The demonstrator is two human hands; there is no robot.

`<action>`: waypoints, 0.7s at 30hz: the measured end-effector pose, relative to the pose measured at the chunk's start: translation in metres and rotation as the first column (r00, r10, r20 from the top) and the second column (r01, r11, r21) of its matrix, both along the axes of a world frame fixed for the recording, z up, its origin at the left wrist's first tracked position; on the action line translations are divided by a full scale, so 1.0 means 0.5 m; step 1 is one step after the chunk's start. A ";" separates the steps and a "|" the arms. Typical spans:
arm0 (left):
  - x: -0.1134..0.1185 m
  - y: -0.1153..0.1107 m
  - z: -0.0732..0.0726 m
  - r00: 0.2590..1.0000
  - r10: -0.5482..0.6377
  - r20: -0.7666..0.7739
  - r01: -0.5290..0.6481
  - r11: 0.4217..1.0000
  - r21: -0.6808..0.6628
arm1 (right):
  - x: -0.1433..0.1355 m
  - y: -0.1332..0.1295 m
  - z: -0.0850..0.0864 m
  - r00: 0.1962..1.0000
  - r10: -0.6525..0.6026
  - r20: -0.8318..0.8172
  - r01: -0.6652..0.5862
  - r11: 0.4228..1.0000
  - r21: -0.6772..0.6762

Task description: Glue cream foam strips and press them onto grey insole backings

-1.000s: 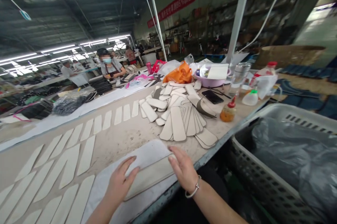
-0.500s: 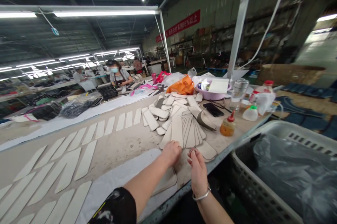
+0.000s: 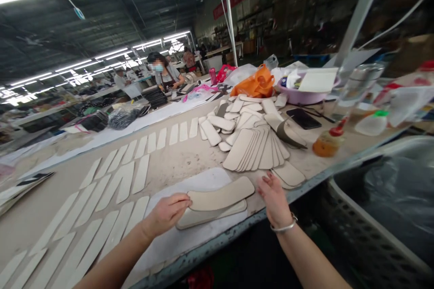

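Note:
My left hand (image 3: 171, 210) pinches the left end of a long beige panel (image 3: 222, 194) with rounded corners, bent slightly along its length. Below this panel, a similar flat panel (image 3: 210, 216) lies on a white sheet (image 3: 162, 246). To the right, my right hand (image 3: 274, 196) is raised near the table edge, fingers loosely curled and apart, with nothing visible in them. A bracelet circles its wrist. Just beyond it lie a fanned stack of beige panels (image 3: 256, 149) and a loose heap of more panels (image 3: 220, 122).
Rows of pale strips (image 3: 111, 189) cover the table's left side. To the right are a phone (image 3: 303, 118), a glue bottle (image 3: 328, 142), a purple basin (image 3: 293, 95) and a glass jar (image 3: 356, 87). A plastic crate (image 3: 359, 234) stands beside the table. A masked person (image 3: 166, 74) works farther back.
My left hand has drawn a panel from the fanned stack and carried it left over the white sheet. My right hand has opened somewhat. The view has turned and tilted downward.

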State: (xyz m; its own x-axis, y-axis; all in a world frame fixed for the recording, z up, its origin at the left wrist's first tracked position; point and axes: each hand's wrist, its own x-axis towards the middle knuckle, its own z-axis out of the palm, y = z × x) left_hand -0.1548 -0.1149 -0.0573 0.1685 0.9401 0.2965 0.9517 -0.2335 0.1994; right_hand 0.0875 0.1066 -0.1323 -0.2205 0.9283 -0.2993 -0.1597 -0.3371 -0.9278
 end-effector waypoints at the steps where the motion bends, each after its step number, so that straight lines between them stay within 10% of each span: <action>1: -0.008 -0.024 -0.008 1.000 0.011 0.005 -0.011 1.000 -0.024 | -0.001 -0.002 -0.003 0.998 0.047 0.040 -0.048 0.998 0.031; 6: -0.037 -0.094 -0.049 0.995 0.074 0.070 -0.065 0.991 -0.118 | -0.007 -0.011 -0.010 0.872 0.298 0.387 -0.404 0.887 0.226; 12: -0.044 -0.117 -0.035 0.986 0.160 0.042 -0.146 0.961 -0.235 | -0.025 -0.045 -0.025 0.584 0.162 0.795 -0.743 0.501 0.444; 16: -0.062 -0.118 -0.019 0.959 0.276 -0.066 -0.284 0.931 -0.229 | -0.029 -0.044 -0.081 0.546 0.094 0.832 -0.787 0.398 0.472; 21: -0.187 -0.117 -0.010 0.610 0.722 -0.326 -0.787 0.602 -0.137 | -0.032 -0.023 -0.107 0.607 0.155 0.780 -0.756 0.416 0.505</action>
State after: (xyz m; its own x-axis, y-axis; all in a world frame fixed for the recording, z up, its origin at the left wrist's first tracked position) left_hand -0.2482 -0.1736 -0.0621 -0.6079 0.7885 0.0936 0.7833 0.6148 -0.0919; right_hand 0.0715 0.0954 -0.1856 -0.7621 0.6200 0.1866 0.3860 0.6664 -0.6379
